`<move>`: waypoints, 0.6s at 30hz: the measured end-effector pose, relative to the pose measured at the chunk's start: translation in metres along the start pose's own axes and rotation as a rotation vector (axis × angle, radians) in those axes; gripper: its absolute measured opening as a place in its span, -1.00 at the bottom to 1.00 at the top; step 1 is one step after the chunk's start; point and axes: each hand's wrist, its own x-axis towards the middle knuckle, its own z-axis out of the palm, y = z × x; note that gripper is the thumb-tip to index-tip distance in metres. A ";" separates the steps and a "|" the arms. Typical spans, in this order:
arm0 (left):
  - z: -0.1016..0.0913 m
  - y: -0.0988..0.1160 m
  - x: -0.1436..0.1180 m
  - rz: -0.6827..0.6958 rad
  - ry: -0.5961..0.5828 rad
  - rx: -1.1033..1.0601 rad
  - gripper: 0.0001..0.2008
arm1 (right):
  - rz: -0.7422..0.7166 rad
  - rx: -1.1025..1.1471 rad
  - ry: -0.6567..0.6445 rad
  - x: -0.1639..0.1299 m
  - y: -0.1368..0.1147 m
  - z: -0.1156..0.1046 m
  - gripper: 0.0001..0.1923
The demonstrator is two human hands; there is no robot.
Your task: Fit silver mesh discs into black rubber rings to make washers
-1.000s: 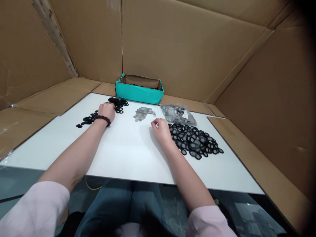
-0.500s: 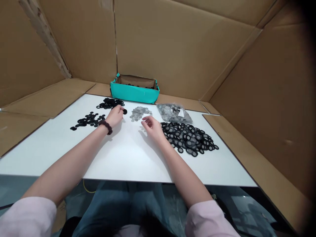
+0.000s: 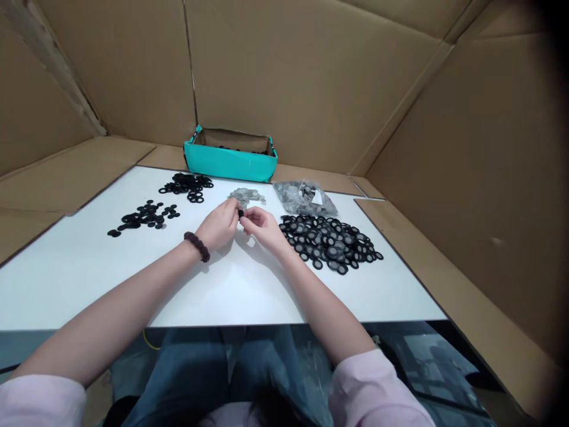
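My left hand (image 3: 219, 225) and my right hand (image 3: 262, 226) meet over the middle of the white board (image 3: 133, 279). Both pinch a small black ring (image 3: 240, 213) between their fingertips. Just behind them lies a little heap of grey metal discs (image 3: 243, 194). To the right spreads a big pile of black rings with mesh centres (image 3: 331, 241). A dark bead bracelet (image 3: 197, 246) sits on my left wrist.
Two groups of plain black rings lie at the left, one near (image 3: 141, 216) and one farther back (image 3: 186, 184). A clear bag of grey parts (image 3: 303, 198) sits behind the big pile. A teal box (image 3: 229, 156) stands at the back. Cardboard walls enclose everything.
My left hand left the far ring heap carrying a black ring and came to the centre. My right hand moved left to meet it. The view shifted right.
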 end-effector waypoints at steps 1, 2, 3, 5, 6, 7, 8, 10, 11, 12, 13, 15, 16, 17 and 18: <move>0.001 0.000 0.000 0.017 0.000 -0.008 -0.86 | 0.012 0.006 -0.005 -0.001 -0.002 0.001 -0.78; 0.001 -0.001 0.000 0.031 0.002 -0.019 -0.86 | 0.024 0.014 -0.008 -0.002 -0.004 0.002 -0.77; 0.001 -0.001 0.000 0.043 0.007 -0.029 -0.86 | 0.034 0.023 -0.009 -0.003 -0.005 0.003 -0.76; 0.001 -0.001 0.000 0.064 0.016 -0.051 -0.87 | 0.042 0.042 -0.007 -0.004 -0.008 0.003 -0.74; 0.000 -0.001 0.000 0.073 0.021 -0.064 -0.87 | 0.039 0.053 -0.004 -0.004 -0.009 0.003 -0.73; 0.000 -0.001 0.000 0.078 0.028 -0.081 -0.87 | 0.033 0.064 0.000 -0.004 -0.009 0.002 -0.72; -0.001 0.000 0.000 0.076 0.034 -0.107 -0.87 | 0.027 0.075 0.002 -0.004 -0.009 0.002 -0.71; -0.002 0.002 0.000 0.051 0.045 -0.205 -0.89 | 0.015 0.102 -0.006 -0.003 -0.008 0.000 -0.72; -0.002 0.003 0.000 0.033 0.054 -0.281 -0.91 | 0.013 0.122 -0.014 -0.003 -0.008 -0.002 -0.72; -0.002 0.003 0.000 0.018 0.064 -0.371 -0.92 | 0.011 0.146 -0.028 -0.003 -0.007 -0.003 -0.72; -0.002 0.004 0.001 0.007 0.069 -0.465 -0.93 | 0.009 0.173 -0.045 -0.003 -0.006 -0.003 -0.72; -0.002 0.004 0.002 0.002 0.058 -0.618 -0.95 | -0.002 0.226 -0.084 -0.003 -0.005 -0.003 -0.72; -0.002 0.004 0.003 0.006 0.049 -0.658 -0.95 | -0.006 0.246 -0.101 -0.003 -0.005 -0.003 -0.72; -0.002 0.004 0.003 0.013 0.048 -0.664 -0.95 | -0.007 0.260 -0.115 -0.003 -0.005 -0.002 -0.72; -0.002 0.003 0.003 0.026 0.059 -0.634 -0.95 | -0.005 0.269 -0.122 -0.003 -0.005 -0.002 -0.72</move>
